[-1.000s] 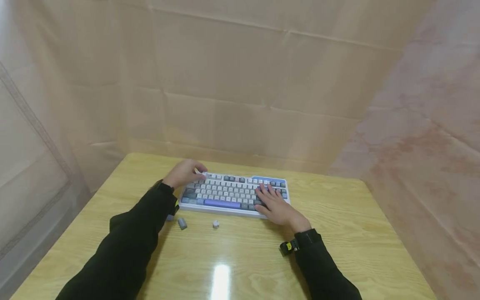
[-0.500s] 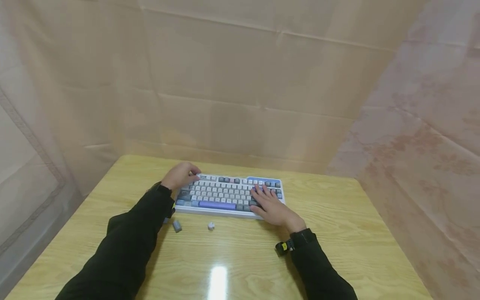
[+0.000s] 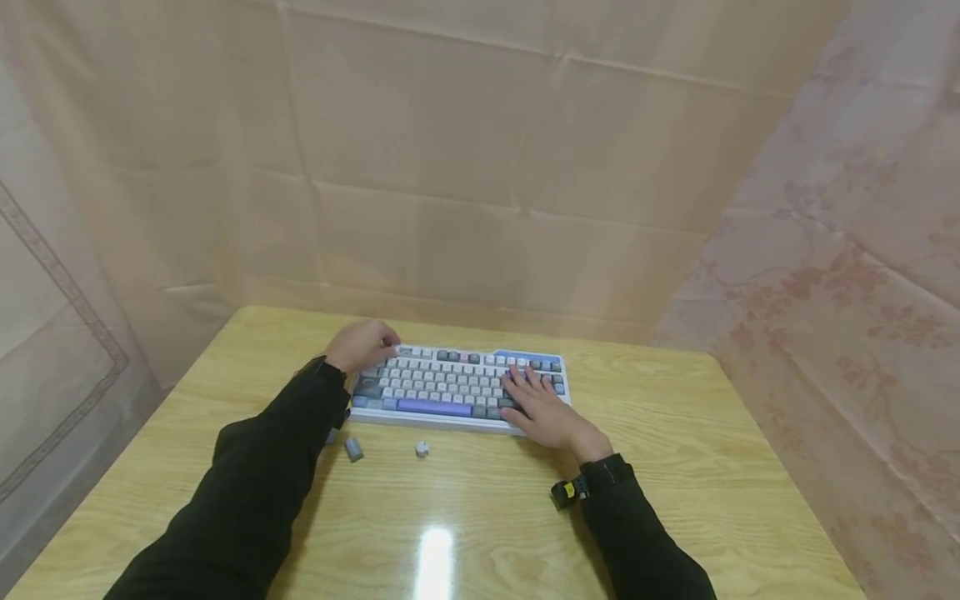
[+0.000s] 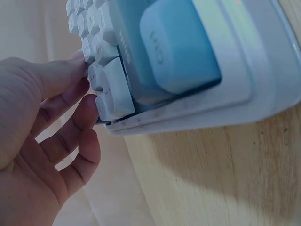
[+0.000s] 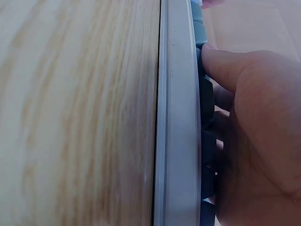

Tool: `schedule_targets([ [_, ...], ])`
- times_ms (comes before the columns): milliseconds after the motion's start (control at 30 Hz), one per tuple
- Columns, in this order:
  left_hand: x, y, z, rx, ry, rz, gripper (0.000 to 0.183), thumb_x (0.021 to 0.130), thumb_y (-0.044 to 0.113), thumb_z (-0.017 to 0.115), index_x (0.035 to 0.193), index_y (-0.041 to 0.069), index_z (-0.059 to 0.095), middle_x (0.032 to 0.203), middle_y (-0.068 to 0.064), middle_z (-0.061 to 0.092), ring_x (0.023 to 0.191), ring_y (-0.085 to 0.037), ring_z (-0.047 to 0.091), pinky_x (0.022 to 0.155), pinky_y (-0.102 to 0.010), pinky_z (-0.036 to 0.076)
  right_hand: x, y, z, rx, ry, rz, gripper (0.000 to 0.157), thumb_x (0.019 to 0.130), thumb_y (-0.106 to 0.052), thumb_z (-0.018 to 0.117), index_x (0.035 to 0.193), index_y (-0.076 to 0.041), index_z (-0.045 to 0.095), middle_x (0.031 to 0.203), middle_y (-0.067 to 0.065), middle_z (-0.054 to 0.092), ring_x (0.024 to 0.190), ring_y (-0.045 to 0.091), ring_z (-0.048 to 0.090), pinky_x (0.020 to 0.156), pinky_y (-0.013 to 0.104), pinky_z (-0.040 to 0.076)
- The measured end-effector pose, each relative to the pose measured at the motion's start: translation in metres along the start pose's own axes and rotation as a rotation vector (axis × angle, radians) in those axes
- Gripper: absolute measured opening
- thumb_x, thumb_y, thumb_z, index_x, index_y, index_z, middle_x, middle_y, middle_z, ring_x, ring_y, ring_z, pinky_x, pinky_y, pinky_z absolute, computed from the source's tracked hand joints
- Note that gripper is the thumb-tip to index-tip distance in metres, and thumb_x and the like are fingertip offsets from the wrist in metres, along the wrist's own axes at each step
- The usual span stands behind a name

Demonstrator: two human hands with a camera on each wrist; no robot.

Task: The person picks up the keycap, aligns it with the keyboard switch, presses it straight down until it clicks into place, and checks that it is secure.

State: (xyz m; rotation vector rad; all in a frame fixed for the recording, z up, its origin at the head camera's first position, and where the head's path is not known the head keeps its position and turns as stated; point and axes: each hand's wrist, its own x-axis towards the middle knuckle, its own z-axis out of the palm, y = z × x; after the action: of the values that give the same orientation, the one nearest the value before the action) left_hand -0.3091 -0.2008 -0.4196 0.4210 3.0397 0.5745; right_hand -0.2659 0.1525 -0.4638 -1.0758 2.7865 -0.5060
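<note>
A compact keyboard (image 3: 442,422) with white, grey and blue keycaps and a purple space bar lies on the wooden table. My left hand (image 3: 358,344) is at its far left corner. In the left wrist view, the thumb and curled fingers of this left hand (image 4: 56,94) pinch at a keycap in the far corner, mostly hidden behind nearer keys. My right hand (image 3: 551,415) rests with spread fingers on the keys at the right side. From the right wrist view, that right hand (image 5: 256,127) lies over the dark keys along the front edge.
In front of the keyboard lie a loose grey keycap (image 3: 353,449) and a small white keycap (image 3: 422,449). Another bluish piece (image 3: 331,436) is partly covered by the left sleeve. Cloth curtains (image 3: 480,167) hang behind and beside the table (image 3: 645,533).
The head view has shifted slightly, so everything appears a little further left than a second ago. Both hands keep nearly the same places on the keyboard.
</note>
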Motion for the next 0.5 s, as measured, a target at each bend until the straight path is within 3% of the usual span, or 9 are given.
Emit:
schedule_targets([
  [367,0.0014,0.0061,-0.0009,-0.029,-0.041,-0.042,0.021,0.087,0.017,0.067,0.105,0.008,0.072,0.099,-0.007,0.069,0.087,-0.024,0.057,0.085,-0.043,0.047,-0.0044,0.0010,-0.0005,0.009,-0.003,-0.002,0.065,0.101,-0.046,0.035,0.151,-0.008,0.020,0.157,0.015,0.009,0.142,0.035,0.000,0.111,0.053,0.002],
  [500,0.0046,0.0036,0.0021,-0.004,-0.023,-0.007,0.018,0.087,0.016,0.068,0.102,0.010,0.074,0.095,-0.005,0.070,0.084,-0.021,0.058,0.082,-0.041,0.048,-0.0055,0.0010,-0.0028,0.016,-0.003,0.000,0.065,0.101,-0.046,0.035,0.151,-0.008,0.020,0.157,0.015,0.009,0.142,0.035,0.000,0.111,0.053,0.002],
])
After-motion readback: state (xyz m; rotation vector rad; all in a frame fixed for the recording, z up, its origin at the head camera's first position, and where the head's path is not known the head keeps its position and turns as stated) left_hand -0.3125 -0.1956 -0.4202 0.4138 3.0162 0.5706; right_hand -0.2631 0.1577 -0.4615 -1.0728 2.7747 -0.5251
